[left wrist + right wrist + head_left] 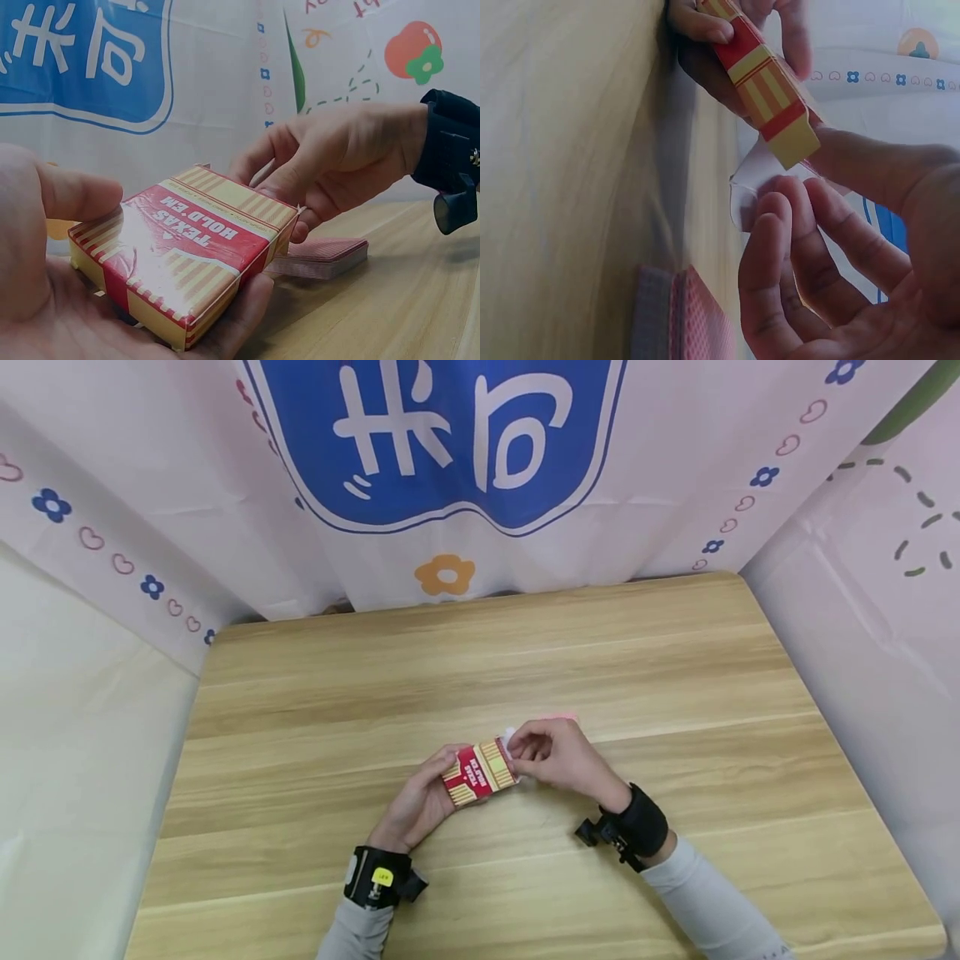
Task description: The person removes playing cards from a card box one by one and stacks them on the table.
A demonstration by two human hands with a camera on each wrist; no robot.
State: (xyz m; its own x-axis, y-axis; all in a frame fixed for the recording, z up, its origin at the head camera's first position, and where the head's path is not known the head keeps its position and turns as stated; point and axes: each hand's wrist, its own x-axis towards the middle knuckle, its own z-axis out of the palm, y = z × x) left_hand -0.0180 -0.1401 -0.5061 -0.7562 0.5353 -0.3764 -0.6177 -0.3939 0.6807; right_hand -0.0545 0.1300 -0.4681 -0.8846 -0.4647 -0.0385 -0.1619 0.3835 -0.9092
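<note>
A red, cream and gold playing-card box printed "TEXAS HOLD'EM" lies in my left hand, tilted above the table. The thumb and fingers of that hand grip its sides. At the box's far right end is my right hand, fingers curled at the opening. A white inner flap stands out from that end. In the right wrist view the right thumb sits against the box edge and the fingertips touch the flap. Behind the right hand, a deck of red-backed playing cards is stacked on the table, partly hidden in the head view.
The wood-grain table has printed white curtains along its back and sides. Black wrist straps with small cameras sit on both wrists, and the right one is close over the tabletop.
</note>
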